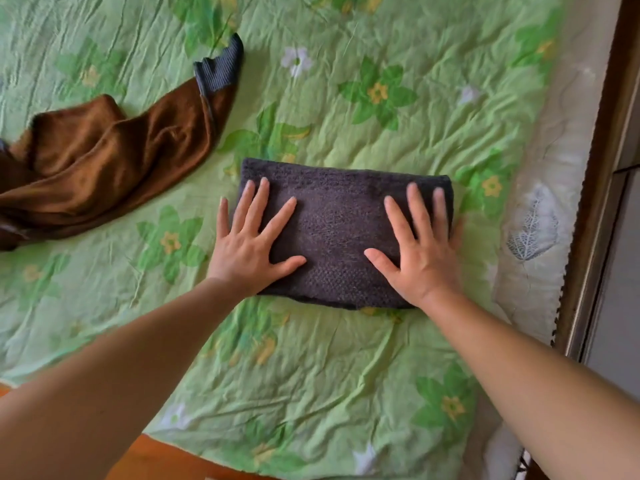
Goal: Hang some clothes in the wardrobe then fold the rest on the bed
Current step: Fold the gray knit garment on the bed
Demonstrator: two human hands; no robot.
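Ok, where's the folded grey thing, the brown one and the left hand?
Folded grey garment [341, 220], head view, bare middle of top.
Brown fleece garment [104, 161], head view, crumpled middle.
Left hand [247, 247], head view, back of hand.

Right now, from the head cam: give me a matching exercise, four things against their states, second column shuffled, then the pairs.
Things:
1. dark grey knit
2. brown garment
3. green floral bedspread
4. right hand

States:
A. crumpled and unfolded, at the left of the bed
B. flat with fingers spread, pressing the right end of the knit
C. folded into a rectangle
D. wrinkled, lying under the clothes

Pairs: 1-C, 2-A, 3-D, 4-B
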